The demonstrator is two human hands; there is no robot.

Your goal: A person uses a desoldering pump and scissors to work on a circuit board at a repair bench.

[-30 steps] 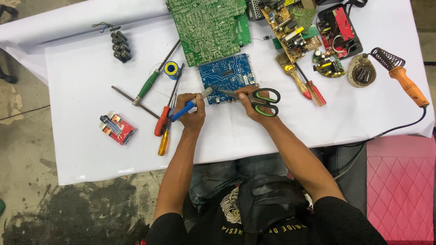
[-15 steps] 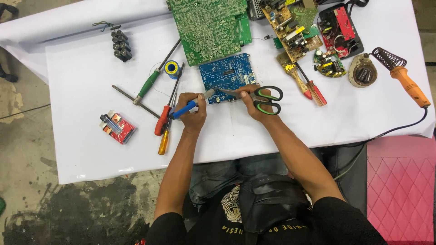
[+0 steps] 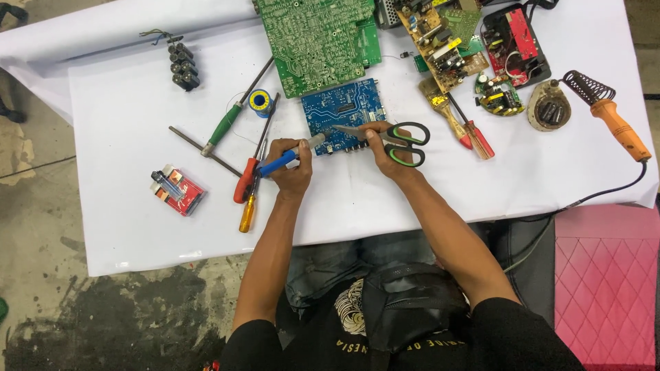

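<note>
From the head camera, the left hand (image 3: 292,173) is closed around one blue-handled tool (image 3: 283,161), and the right hand (image 3: 386,152) grips one pair of black-and-green scissors (image 3: 399,141). Both tips meet over the single blue circuit board (image 3: 344,113), mid-bench (image 3: 124,227), towards the far edge. Three screwdrivers (image 3: 246,180) lie just left of it.

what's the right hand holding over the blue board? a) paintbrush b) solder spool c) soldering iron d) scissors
d: the right hand grips black-and-green scissors with blades pointing onto the blue board; the soldering iron lies apart at the table's right.
</note>
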